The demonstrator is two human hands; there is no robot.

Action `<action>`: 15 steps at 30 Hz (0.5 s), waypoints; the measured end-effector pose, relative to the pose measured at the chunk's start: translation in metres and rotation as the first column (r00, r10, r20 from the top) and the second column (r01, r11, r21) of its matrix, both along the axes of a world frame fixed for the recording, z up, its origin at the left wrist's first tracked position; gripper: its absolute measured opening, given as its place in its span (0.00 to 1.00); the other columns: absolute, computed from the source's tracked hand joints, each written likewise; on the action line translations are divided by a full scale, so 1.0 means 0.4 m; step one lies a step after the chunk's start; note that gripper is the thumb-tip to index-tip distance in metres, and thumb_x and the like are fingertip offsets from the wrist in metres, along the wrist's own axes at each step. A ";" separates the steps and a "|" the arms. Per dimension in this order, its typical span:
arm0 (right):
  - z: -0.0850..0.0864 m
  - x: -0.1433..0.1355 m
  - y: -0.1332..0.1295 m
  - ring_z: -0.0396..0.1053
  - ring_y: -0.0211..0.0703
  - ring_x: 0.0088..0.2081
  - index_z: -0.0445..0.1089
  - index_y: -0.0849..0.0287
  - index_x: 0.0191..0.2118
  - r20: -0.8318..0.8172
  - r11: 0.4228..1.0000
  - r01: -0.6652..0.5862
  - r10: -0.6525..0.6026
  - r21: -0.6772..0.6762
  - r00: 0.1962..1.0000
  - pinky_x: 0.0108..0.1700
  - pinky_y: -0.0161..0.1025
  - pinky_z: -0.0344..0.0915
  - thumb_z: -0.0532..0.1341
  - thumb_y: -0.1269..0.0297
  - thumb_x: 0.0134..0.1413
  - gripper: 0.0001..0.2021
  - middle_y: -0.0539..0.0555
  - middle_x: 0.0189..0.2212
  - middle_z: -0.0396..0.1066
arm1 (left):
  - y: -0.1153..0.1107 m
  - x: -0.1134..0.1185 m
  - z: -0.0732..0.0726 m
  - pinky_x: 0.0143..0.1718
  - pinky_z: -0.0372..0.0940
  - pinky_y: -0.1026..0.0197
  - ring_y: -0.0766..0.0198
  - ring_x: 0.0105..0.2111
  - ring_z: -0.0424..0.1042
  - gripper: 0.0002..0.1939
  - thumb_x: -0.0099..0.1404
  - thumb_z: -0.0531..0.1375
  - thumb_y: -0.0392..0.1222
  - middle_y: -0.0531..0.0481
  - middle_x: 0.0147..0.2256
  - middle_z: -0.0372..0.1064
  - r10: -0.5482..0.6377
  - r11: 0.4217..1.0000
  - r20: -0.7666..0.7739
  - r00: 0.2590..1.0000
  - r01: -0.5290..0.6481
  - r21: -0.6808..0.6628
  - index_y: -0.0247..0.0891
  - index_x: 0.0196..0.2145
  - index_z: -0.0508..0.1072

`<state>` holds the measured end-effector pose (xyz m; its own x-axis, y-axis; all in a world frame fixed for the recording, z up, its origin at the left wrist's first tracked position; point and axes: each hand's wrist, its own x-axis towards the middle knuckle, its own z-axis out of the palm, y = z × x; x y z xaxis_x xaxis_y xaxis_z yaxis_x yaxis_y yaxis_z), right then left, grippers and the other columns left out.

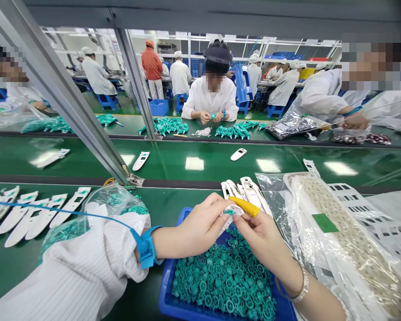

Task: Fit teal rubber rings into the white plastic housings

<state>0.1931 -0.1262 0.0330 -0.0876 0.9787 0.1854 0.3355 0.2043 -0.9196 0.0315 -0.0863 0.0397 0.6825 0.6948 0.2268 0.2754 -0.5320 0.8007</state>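
Above a blue bin [167, 285], both hands meet around a small white plastic shell [236, 207], partly hidden by the fingers. A teal plastic part [230, 211] shows on the shell, between the thumbs. My left hand [200, 223] is closed on the shell's left side, with a blue wrist strap behind it. My right hand [260, 229] pinches its right side; a yellow finger cot [245, 206] covers the index finger. Many loose teal plastic rings [220, 281] fill the bin beneath. White shells [252, 189] lie just beyond the hands.
Several white shells [58, 214] and a clear bag of teal parts [133, 209] lie left. Plastic packs [347, 232] cover the right side. A metal post [70, 98] rises at left. Shells lie on the green strip [187, 151]; a co-worker [210, 96] sits opposite.
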 end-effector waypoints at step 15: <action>-0.012 0.014 0.010 0.73 0.42 0.35 0.69 0.58 0.43 0.095 0.995 0.029 -0.038 0.097 0.995 0.38 0.38 0.72 0.54 0.67 0.56 0.11 0.53 0.32 0.75 | 0.022 0.011 -0.011 0.44 0.62 0.60 0.61 0.42 0.65 0.16 0.67 0.46 0.38 0.43 0.42 0.63 0.001 0.984 0.016 1.000 -0.004 0.177 0.37 0.50 0.64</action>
